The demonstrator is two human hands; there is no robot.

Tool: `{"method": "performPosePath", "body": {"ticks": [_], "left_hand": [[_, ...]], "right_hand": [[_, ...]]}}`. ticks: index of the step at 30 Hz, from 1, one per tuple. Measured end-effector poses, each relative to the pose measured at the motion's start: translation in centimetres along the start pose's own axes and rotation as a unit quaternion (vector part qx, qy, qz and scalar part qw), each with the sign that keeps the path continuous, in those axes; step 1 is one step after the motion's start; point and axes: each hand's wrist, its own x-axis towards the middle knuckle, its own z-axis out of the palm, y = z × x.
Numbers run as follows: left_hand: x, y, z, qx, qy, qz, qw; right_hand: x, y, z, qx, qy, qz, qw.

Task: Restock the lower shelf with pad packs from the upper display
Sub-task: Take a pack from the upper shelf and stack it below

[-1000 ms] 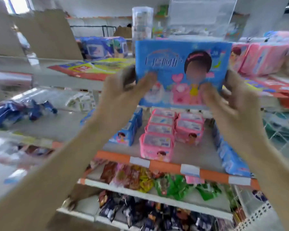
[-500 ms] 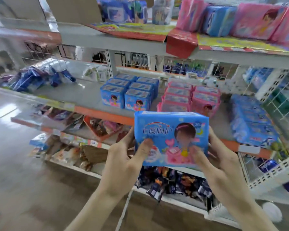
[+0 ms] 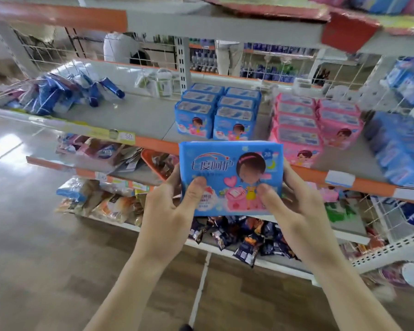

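I hold a blue pad pack [image 3: 230, 163] with a cartoon girl upright in front of the lower shelf [image 3: 139, 118]. My left hand [image 3: 170, 211] grips its left edge, thumb on the front. My right hand [image 3: 294, 206] grips its right edge the same way. Behind it on the shelf stand two rows of matching blue pad packs [image 3: 215, 111] and two rows of pink pad packs [image 3: 316, 120]. The upper display [image 3: 225, 22] runs across the top, with only edges of its packs visible at the top right.
More blue packs [image 3: 402, 149] lie at the shelf's right end and loose blue pouches [image 3: 65, 91] at its left. Snack bags [image 3: 237, 235] fill the shelves below. A white wire rack [image 3: 397, 225] stands at the right. Wooden floor lies beneath me.
The pack came down from the upper display level to in front of the lower shelf, both hands still on it. My view dropped and moved closer to the shelf.
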Motion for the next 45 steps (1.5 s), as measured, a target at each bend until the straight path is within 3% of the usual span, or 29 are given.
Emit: {"method": "performPosePath", "body": {"ticks": [8,20,36,45], "left_hand": [[1.3,-4.3,-4.3,-0.004,-0.017,-0.042,0.999],[7.7,-6.1,-1.7,0.015,-0.094,-0.089,0.992],[14.7,-9.0,1.3,0.081,-0.044,-0.081,0.992],[20.0,-10.9,-0.8,0.071,-0.07,-0.098,0.99]], "right_hand": [[0.1,1.8,6.0,0.024,0.015,0.054,0.998],[5.0,5.5,4.2,0.022,0.048,0.093,0.994],[13.7,10.8,1.6,-0.008,-0.024,0.077,0.997],[18.1,12.4,4.0,-0.072,0.011,0.075,0.995]]}}
